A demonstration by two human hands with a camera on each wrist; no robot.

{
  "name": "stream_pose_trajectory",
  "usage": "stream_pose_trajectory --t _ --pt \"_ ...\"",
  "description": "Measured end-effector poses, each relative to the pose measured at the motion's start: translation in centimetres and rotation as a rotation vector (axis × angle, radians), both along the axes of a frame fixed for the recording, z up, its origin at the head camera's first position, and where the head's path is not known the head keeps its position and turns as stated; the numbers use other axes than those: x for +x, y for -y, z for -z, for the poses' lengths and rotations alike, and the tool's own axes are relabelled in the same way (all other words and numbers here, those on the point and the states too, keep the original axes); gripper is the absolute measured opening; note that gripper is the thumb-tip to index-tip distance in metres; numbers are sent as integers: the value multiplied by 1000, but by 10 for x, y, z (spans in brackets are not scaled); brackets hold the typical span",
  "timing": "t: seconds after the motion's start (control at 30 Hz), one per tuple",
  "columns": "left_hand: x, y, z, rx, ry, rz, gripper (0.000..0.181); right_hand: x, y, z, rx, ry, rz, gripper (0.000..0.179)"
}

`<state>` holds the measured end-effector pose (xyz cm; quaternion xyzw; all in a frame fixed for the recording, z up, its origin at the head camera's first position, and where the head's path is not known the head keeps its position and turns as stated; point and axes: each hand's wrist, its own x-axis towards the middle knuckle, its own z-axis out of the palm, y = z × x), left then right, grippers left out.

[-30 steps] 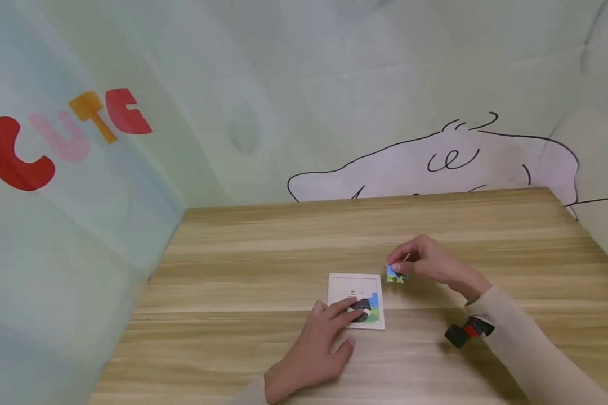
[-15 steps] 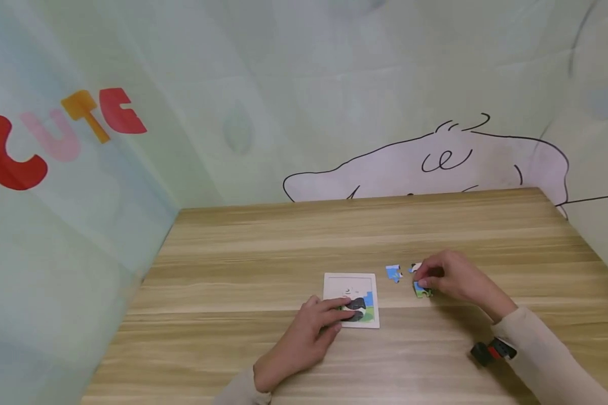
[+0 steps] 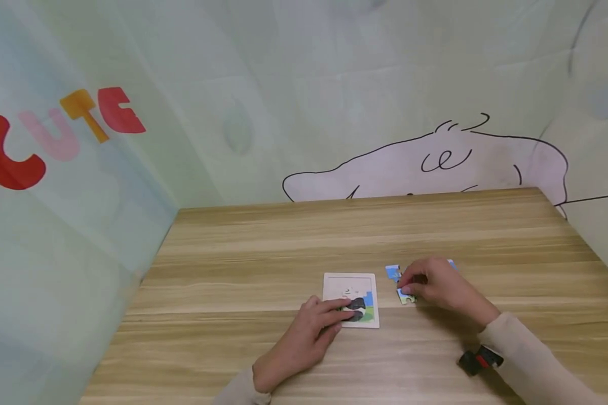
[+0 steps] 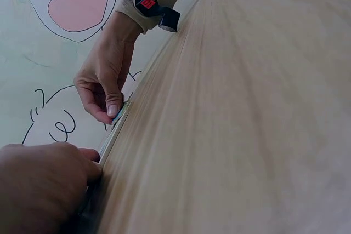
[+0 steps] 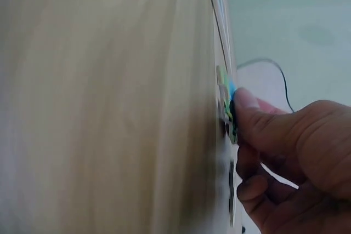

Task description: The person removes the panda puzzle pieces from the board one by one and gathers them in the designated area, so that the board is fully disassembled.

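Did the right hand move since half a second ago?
Yes. In the head view, the right hand has moved to the person's left, closer to the puzzle board, which hasn't shifted on the table.

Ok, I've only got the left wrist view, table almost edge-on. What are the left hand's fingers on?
Observer: In the head view, the left hand has its fingers over the black part of a puzzle in a white frame.
Operator: And between that and the right hand?
Observer: A loose blue piece lies on the table there, just right of the frame.
Operator: Anything on the far side of that hand?
Observer: A blue edge peeks out past it. The rest is hidden, so I can't say for sure it's another piece.
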<state>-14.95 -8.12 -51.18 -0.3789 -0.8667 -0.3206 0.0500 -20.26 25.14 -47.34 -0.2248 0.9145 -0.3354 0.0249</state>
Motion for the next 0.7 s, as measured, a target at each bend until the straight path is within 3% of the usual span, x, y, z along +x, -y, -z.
stream_pose_trajectory --t 0.37,0.53,0.7 --pt "0 0 1 10 -37 3 33 3 13 6 1 -7 40 14" --pt "2 -2 1 -7 -64 -9 31 1 26 -1 22 -28 62 11" --pt "4 -3 1 -30 -73 -22 29 -4 56 -7 -6 -54 -40 8"
